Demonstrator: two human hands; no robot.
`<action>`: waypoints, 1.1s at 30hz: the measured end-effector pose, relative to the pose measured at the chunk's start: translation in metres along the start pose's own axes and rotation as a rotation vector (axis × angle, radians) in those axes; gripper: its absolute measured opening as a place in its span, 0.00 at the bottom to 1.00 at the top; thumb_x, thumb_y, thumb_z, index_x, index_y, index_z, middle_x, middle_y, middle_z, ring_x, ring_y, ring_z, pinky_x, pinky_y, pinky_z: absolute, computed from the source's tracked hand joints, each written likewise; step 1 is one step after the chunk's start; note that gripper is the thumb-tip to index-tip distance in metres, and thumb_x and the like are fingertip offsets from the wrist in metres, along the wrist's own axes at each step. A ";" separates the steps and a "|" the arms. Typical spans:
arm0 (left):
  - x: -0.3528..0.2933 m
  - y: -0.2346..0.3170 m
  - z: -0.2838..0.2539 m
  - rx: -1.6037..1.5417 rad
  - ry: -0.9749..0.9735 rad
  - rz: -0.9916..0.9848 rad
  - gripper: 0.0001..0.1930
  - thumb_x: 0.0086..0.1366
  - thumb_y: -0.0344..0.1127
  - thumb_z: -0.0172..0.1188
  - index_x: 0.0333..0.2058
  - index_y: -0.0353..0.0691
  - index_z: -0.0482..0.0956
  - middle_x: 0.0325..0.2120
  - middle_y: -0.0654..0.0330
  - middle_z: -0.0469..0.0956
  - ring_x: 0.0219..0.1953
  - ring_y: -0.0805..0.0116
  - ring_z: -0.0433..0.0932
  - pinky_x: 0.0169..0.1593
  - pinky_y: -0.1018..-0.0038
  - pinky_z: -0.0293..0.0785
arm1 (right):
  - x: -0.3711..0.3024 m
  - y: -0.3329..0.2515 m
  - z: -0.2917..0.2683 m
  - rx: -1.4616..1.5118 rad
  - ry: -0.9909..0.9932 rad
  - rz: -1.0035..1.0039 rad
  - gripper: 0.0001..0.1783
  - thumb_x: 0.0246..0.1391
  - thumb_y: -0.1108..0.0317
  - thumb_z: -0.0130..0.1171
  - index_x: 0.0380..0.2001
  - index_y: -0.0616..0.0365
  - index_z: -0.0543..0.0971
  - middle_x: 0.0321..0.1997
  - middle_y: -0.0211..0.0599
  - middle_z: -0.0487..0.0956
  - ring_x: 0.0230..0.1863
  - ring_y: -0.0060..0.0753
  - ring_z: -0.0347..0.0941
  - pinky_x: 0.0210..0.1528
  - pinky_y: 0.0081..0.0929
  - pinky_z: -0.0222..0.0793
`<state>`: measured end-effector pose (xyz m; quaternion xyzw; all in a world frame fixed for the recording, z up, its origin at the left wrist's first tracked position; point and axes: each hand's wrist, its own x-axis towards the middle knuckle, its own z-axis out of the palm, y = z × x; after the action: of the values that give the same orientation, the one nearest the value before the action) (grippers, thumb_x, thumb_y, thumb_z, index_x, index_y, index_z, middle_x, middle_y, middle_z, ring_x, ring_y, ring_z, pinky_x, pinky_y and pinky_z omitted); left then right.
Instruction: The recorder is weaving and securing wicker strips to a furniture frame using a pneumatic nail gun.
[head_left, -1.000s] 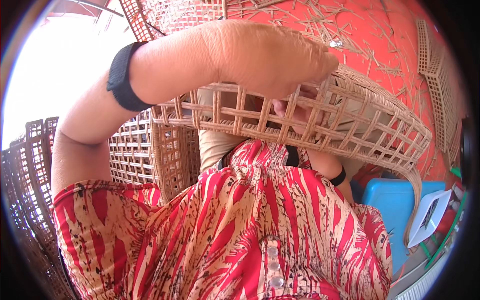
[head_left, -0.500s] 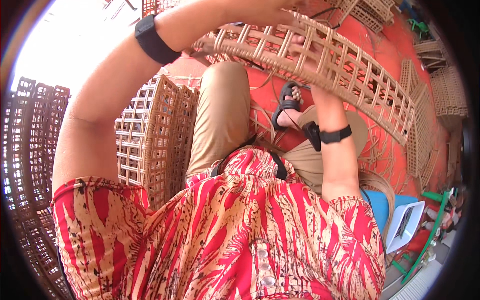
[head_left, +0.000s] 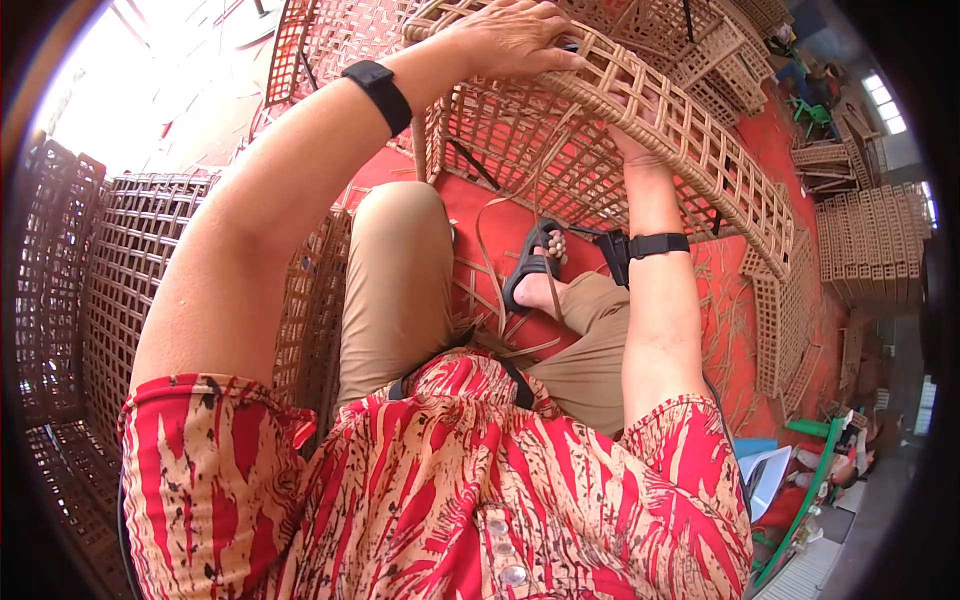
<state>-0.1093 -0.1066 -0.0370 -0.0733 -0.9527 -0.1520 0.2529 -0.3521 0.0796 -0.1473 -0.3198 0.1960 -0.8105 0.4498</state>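
Note:
A woven rattan basket (head_left: 700,135) with an open lattice is tilted in front of me, its long narrow side facing up. My left hand (head_left: 515,42) is closed over the upper edge of that side, thumb and fingers bent around the weave. From below, my right hand (head_left: 635,125) reaches behind the same side; the lattice covers most of its fingers. A loose flat cane strand (head_left: 487,235) hangs in a loop from the basket towards my sandalled foot (head_left: 535,265).
Stacked dark lattice baskets (head_left: 135,270) stand to my left. More woven pieces (head_left: 870,240) are piled at the right and at the back. Cane scraps litter the red floor (head_left: 715,340). A white tray (head_left: 768,480) and a green frame (head_left: 810,500) are at lower right.
The basket has turned, so its deeper lattice body now shows beneath the narrow side. My left hand has come lower into view along the edge. My view has shifted.

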 end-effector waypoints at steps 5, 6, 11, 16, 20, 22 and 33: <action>0.001 -0.002 -0.008 0.091 0.060 -0.032 0.34 0.66 0.62 0.48 0.56 0.37 0.73 0.51 0.47 0.73 0.56 0.48 0.70 0.60 0.57 0.63 | 0.014 -0.009 0.038 0.248 -0.101 0.223 0.16 0.64 0.59 0.49 0.49 0.55 0.73 0.41 0.30 0.76 0.37 0.24 0.70 0.45 0.31 0.73; 0.005 0.000 -0.012 0.087 0.063 -0.037 0.34 0.66 0.62 0.48 0.56 0.37 0.73 0.51 0.47 0.73 0.56 0.48 0.70 0.60 0.57 0.63 | 0.014 -0.013 0.044 0.292 -0.116 0.262 0.15 0.66 0.59 0.47 0.49 0.56 0.73 0.38 0.29 0.75 0.33 0.23 0.69 0.44 0.32 0.73; 0.015 0.010 -0.020 0.068 -0.027 -0.095 0.35 0.66 0.63 0.48 0.55 0.36 0.74 0.51 0.46 0.73 0.56 0.48 0.72 0.60 0.57 0.65 | 0.013 -0.014 0.053 0.314 -0.059 0.215 0.19 0.66 0.52 0.48 0.48 0.56 0.74 0.37 0.31 0.73 0.32 0.27 0.69 0.38 0.31 0.72; 0.021 0.016 -0.019 0.049 0.023 -0.084 0.34 0.64 0.63 0.49 0.52 0.36 0.76 0.49 0.46 0.75 0.56 0.49 0.72 0.60 0.57 0.65 | 0.005 -0.008 0.045 0.377 -0.039 0.172 0.21 0.65 0.49 0.50 0.48 0.55 0.74 0.38 0.32 0.74 0.33 0.27 0.71 0.38 0.31 0.73; 0.024 0.005 -0.004 0.239 0.096 -0.031 0.27 0.69 0.59 0.49 0.52 0.40 0.74 0.45 0.52 0.75 0.52 0.54 0.74 0.56 0.59 0.67 | 0.016 -0.004 0.047 0.480 -0.099 0.154 0.21 0.63 0.49 0.53 0.49 0.53 0.75 0.39 0.31 0.77 0.35 0.25 0.75 0.41 0.34 0.78; 0.027 0.002 -0.003 0.243 0.038 -0.068 0.38 0.66 0.72 0.41 0.54 0.42 0.75 0.48 0.54 0.75 0.56 0.57 0.71 0.61 0.59 0.61 | 0.015 0.001 0.053 0.475 -0.062 0.148 0.15 0.62 0.54 0.56 0.43 0.52 0.76 0.32 0.25 0.75 0.26 0.20 0.71 0.33 0.26 0.75; 0.031 0.018 -0.018 0.061 0.021 -0.070 0.33 0.64 0.62 0.50 0.51 0.37 0.77 0.47 0.47 0.76 0.55 0.51 0.73 0.59 0.59 0.66 | 0.025 -0.013 -0.001 1.996 -0.157 0.711 0.13 0.64 0.60 0.51 0.45 0.56 0.75 0.36 0.30 0.75 0.32 0.24 0.74 0.35 0.28 0.74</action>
<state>-0.1237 -0.0932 -0.0023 -0.0303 -0.9561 -0.1322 0.2596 -0.3702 0.0648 -0.1317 0.2182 -0.5052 -0.4032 0.7311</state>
